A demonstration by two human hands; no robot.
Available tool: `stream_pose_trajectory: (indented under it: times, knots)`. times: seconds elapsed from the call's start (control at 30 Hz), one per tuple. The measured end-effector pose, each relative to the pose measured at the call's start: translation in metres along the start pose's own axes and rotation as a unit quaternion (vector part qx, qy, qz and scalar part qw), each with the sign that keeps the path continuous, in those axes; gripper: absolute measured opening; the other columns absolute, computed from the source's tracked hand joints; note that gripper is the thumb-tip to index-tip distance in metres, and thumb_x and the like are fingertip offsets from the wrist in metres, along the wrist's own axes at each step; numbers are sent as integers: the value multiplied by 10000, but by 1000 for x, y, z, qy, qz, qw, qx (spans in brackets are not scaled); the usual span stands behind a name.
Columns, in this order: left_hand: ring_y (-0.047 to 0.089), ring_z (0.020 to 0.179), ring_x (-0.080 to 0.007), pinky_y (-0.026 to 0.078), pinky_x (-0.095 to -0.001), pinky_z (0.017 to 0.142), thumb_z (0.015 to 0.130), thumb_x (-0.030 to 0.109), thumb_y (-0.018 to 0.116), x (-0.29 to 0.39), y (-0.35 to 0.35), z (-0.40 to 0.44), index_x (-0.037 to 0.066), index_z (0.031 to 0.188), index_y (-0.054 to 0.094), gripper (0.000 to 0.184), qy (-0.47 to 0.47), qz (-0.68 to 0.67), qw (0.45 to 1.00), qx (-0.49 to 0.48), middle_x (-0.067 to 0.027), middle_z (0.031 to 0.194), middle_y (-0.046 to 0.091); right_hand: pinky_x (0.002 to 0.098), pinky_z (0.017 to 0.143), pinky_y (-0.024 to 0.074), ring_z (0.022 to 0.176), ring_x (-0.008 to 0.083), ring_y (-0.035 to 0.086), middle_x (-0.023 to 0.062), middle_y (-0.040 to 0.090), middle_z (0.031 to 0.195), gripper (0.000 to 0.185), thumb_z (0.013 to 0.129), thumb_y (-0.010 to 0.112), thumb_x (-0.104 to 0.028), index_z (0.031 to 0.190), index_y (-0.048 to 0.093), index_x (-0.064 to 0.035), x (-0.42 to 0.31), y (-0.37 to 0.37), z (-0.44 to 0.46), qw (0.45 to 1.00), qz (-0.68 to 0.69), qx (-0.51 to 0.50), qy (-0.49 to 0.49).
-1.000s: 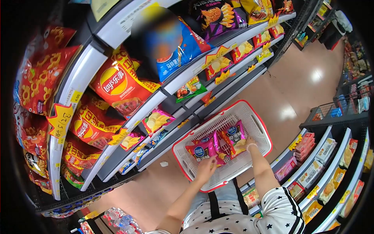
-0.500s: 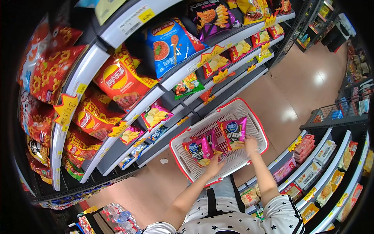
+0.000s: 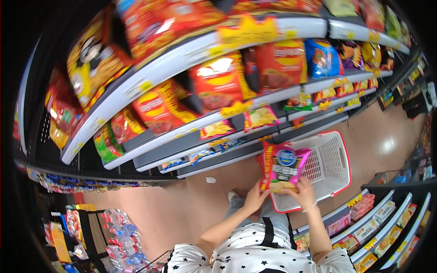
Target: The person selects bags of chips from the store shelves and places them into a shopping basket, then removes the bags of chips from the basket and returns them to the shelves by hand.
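Observation:
A pink and red chip bag (image 3: 286, 166) with a round blue logo is held up by its lower corners, over the left end of the shopping basket (image 3: 343, 159). My left hand (image 3: 256, 198) is closed on its lower left corner. My right hand (image 3: 305, 193) pinches the lower right corner. Whether more bags are stacked behind this one, I cannot tell. The white basket with a red rim sits below and to the right; its slatted floor shows on the right side, and the bag hides its left part.
Snack shelves (image 3: 291, 86) curve across the front and left, with red chip bags (image 3: 221, 79) and a blue bag (image 3: 323, 58). A lower shelf (image 3: 387, 230) with boxed packets stands close on the right. Bottled drinks (image 3: 122, 239) are at lower left. White scrap (image 3: 210, 179) lies on the floor.
The chip bags that lay in the basket under my hands are no longer seen there; a bag is now raised in both hands. The view has turned left along the shelves.

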State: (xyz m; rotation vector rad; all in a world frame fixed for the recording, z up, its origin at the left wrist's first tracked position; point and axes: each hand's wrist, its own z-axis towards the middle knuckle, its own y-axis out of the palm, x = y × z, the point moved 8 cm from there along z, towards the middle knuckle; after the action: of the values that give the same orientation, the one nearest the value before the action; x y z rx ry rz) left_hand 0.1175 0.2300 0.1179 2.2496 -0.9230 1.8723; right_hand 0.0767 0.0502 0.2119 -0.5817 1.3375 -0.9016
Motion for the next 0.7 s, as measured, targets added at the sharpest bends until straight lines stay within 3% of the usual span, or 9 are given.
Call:
stream_pose_trajectory:
  times: [0.13,0.2,0.27,0.33,0.43,0.53,0.57,0.67,0.7]
  knots:
    - [607,862,-329,473,-402,737,828,363,583,-65,-144,-43,45,1235,413,543,-7,63,986,156,-185,965,604,399,780,437,892,325,538,155,578,935,374,742,655,-334,881,610,10,-108,110,29,993,62,-66,-77]
    - [606,873,-315,474,-388,739,839,349,575,-113,-200,-55,41,1221,426,512,-16,59,974,220,-183,965,603,391,732,445,839,321,544,145,565,886,304,766,635,-296,806,612,4,-150,174,48,982,103,-80,-134]
    - [536,1030,-264,433,-355,848,871,210,535,-122,-258,-51,2,1264,361,478,10,-37,977,208,-183,1090,553,398,739,447,843,318,554,126,587,876,265,782,620,-277,823,628,-15,-185,226,83,980,123,-55,-146]
    - [540,967,-284,437,-373,815,863,227,549,-164,-309,-25,-13,1225,403,457,18,32,977,208,-193,1023,560,393,741,452,854,311,568,124,609,892,259,783,621,-270,848,639,-20,-220,258,128,969,157,-64,-182]
    - [526,872,-353,422,-426,759,835,279,578,-121,-383,14,-24,1119,484,426,84,244,927,273,-218,937,558,394,727,462,850,309,579,130,621,927,327,789,601,-349,867,645,-34,-246,294,191,972,148,-31,-179]
    - [516,860,-382,407,-456,736,816,309,591,-110,-417,55,-17,1042,513,404,152,237,902,327,-231,929,557,403,744,461,887,314,576,127,625,950,444,820,527,-468,885,644,-44,-247,322,241,990,-17,-122,-73]
    - [526,826,-396,405,-469,732,819,297,582,-116,-419,72,-9,984,537,350,105,236,917,305,-230,885,568,406,801,452,1001,327,539,148,593,1056,487,853,464,-486,1011,609,-49,-244,325,248,980,-39,-196,-8]
    - [534,751,-388,414,-464,709,807,175,577,-125,-408,101,-13,919,552,221,101,245,922,283,-190,773,575,406,884,418,1111,329,475,165,531,1171,497,872,430,-472,1120,548,-58,-221,346,259,979,-120,-161,-19]
    - [534,751,-388,414,-464,709,807,175,577,-123,-404,103,-13,919,552,221,104,244,922,281,-190,773,575,399,946,377,1169,331,424,177,478,1236,507,881,418,-459,1190,492,-63,-216,356,257,958,-154,-232,-65]
